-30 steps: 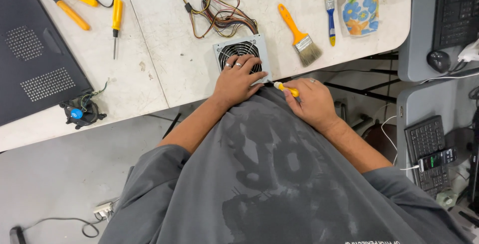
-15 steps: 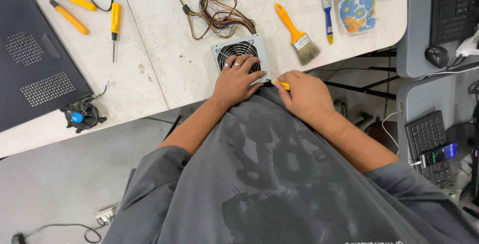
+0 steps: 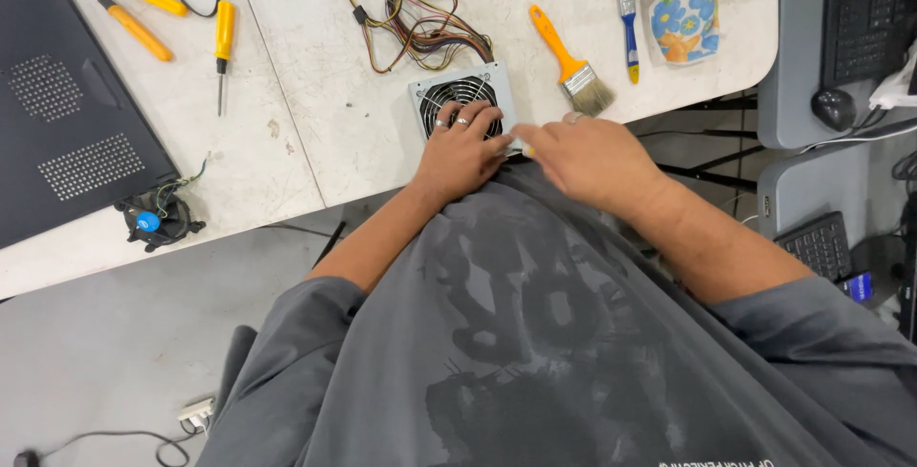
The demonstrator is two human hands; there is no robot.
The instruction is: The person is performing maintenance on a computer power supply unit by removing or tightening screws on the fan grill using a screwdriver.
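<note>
Both hands were seen at the near edge of the white table (image 3: 315,142), where a grey power supply box (image 3: 463,95) with a round fan grille lay flat, its bundle of coloured wires (image 3: 420,23) trailing away behind it. The left hand (image 3: 461,150) was laid palm down over the grille, fingers spread and pressed on the box, apparently so that it was kept steady at the edge. The right hand (image 3: 587,157) was brought in from the side to the box's right corner, wrist bent, fingers drawn together; whether anything was pinched in them could not be told. A paintbrush (image 3: 571,61) with an orange handle was left just beyond the right hand
</note>
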